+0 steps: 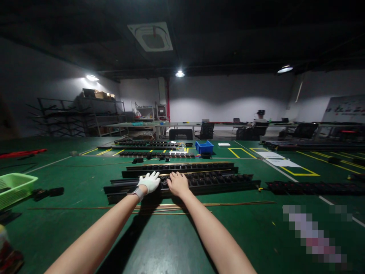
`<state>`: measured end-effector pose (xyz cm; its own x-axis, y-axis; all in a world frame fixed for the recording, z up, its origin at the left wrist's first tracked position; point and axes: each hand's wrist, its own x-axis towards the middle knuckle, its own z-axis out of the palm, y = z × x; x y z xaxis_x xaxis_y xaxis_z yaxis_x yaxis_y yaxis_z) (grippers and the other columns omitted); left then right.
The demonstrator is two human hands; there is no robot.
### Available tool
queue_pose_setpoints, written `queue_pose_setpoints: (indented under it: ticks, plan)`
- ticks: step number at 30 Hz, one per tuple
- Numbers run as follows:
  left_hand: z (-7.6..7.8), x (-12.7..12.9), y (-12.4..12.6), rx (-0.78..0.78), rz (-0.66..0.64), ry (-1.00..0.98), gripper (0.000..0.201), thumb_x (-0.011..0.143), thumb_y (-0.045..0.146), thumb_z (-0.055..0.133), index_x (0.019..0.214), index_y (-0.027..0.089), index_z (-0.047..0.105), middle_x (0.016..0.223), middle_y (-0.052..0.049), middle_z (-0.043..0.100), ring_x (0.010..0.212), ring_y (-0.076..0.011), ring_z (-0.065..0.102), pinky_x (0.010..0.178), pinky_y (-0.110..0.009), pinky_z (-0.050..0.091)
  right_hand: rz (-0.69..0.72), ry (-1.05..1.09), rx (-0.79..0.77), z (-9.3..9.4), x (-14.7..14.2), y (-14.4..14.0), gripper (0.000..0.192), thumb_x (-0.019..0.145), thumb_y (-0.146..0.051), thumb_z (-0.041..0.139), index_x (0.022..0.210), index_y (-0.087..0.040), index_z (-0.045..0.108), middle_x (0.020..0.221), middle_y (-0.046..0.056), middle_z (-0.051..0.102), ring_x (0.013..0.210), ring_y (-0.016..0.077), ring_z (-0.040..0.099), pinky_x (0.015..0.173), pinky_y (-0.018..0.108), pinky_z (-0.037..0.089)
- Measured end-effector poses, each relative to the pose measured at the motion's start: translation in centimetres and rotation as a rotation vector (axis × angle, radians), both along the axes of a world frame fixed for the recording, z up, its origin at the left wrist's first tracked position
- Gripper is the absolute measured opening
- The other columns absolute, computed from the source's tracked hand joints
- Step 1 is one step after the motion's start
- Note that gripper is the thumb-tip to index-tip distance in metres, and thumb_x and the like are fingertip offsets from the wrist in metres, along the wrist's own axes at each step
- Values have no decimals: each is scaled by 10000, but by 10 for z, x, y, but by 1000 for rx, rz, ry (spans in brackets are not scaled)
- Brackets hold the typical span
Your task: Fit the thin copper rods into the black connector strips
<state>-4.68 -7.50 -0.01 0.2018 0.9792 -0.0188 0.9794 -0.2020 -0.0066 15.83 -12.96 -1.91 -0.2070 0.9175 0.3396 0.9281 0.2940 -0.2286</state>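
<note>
My left hand, in a white glove with a watch at the wrist, lies with fingers spread on a long black rail assembly. Beside it my bare right hand rests on the same assembly, fingers stretched forward over its row of black round parts; its fingertips are hard to make out. Just behind lies a second long black rail of similar shape. Several thin brass-coloured rods lie across the green table on the near side of the rails.
A light-green basket stands at the left. Further back are a blue bin and more black strips with wires. To the right lie a black strip and white paper sheets. A person sits at the far tables.
</note>
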Motion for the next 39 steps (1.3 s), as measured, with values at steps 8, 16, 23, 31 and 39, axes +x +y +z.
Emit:
queue_pose_setpoints:
  ticks: [8,16,23,31,39]
  plan:
    - [-5,-2,-4,51,-30,-37,652,1057,436,303,1689,357,446,1812,-99,319,1637,-419,337,1233,-804,259,11,19,-130,18,-18,8,708,1133,-627,235,1675,-251,490,1759,90,410,1634,337,339,1346,596,133]
    - [-4,-4,-2,7,-33,-20,679,1040,472,342,1700,346,434,1834,-82,257,1654,-464,270,1253,-795,247,81,36,-273,33,-55,29,813,1123,-654,46,1661,-257,510,1733,101,454,1627,360,355,1324,672,152]
    - [-7,-5,-1,12,-24,-32,698,1043,459,312,1723,319,390,1833,-100,260,1656,-455,266,1258,-786,239,89,-1,-416,39,-54,35,862,1096,-717,2,1749,-262,332,1830,71,213,1698,357,156,1345,666,37]
    - [-6,-1,-3,52,4,-85,689,1048,429,268,1713,315,409,1808,-101,333,1631,-415,339,1249,-768,263,20,-87,-422,44,-15,29,829,1102,-716,21,1752,-297,320,1828,64,225,1705,364,111,1327,683,-81]
    - [-10,-1,-2,87,-5,-122,669,1040,425,292,1676,321,475,1798,-103,359,1606,-421,362,1237,-771,264,38,-131,-409,38,-2,28,788,1112,-720,121,1756,-302,302,1832,43,198,1705,349,123,1337,666,-60]
